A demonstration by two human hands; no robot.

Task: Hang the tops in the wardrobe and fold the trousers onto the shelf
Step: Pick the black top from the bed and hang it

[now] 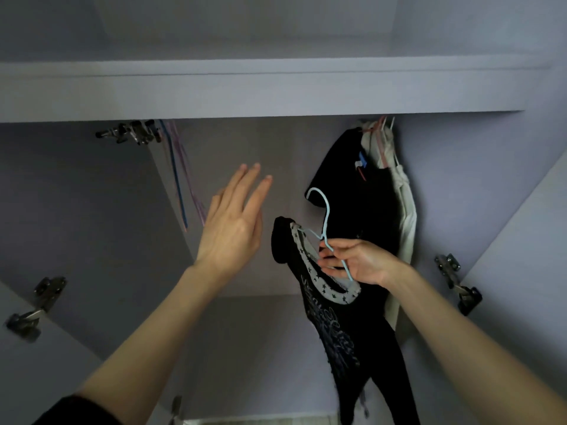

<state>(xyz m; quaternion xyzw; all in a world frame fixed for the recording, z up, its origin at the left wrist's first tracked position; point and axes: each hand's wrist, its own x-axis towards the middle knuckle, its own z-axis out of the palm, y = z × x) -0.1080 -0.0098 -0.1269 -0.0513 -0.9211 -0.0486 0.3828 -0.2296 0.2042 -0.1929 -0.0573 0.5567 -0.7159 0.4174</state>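
Looking up into an open wardrobe [276,154] with pale lilac-grey walls, dimly lit. Overhead, a thick shelf [260,90] spanning the full width, its front edge facing the camera, with a further compartment above it. Beneath the shelf on the left, bare wire hangers [181,179] in blue and pink dangling close to the side wall. Metal hinges [133,132] at the upper left corner, another [33,305] lower on the left door, one more [457,282] on the right door.

Right hand [357,262] raised in the middle of the opening, fingers curled and pinched round the neck of a light blue hanger [326,222], hook pointing upward, short of the shelf and not hooked on anything visible. Draped on that hanger, a black top [337,332] with a grey star-patterned neckline and a pale printed front, hanging down toward the bottom of the view.

Left hand [233,222] lifted beside it, fingers straight and close together, palm turned to the right, holding nothing, apart from the garment.

Behind the held top, on the right, a black garment [346,176] already hung, and just beside it a white garment [405,210] on a pink hanger, both reaching up under the shelf edge.
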